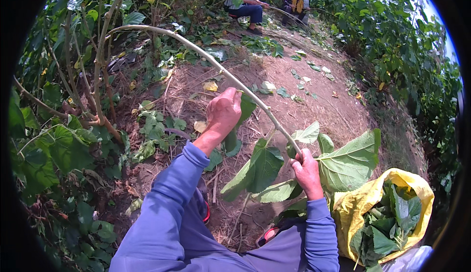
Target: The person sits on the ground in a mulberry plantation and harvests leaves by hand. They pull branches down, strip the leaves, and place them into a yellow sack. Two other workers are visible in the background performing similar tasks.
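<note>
A long, mostly bare branch (217,64) arches from the shrub at the left down to my right hand (307,169). That hand is closed around its leafy end. Large green leaves (347,159) spread on both sides of the grip, and another broad leaf (265,169) hangs from the branch between my hands. Just left of the stem, my left hand (225,109) pinches a green leaf (245,111) near its stalk. Its fingertips are close to the branch; whether they touch it I cannot tell.
A yellow woven sack (349,213) filled with picked leaves (386,228) stands at my right. Shrub stems (98,88) rise on the left. Up the dirt path (305,88), strewn with fallen leaves, two people (244,5) sit holding branches. Dense foliage (415,62) borders the right side.
</note>
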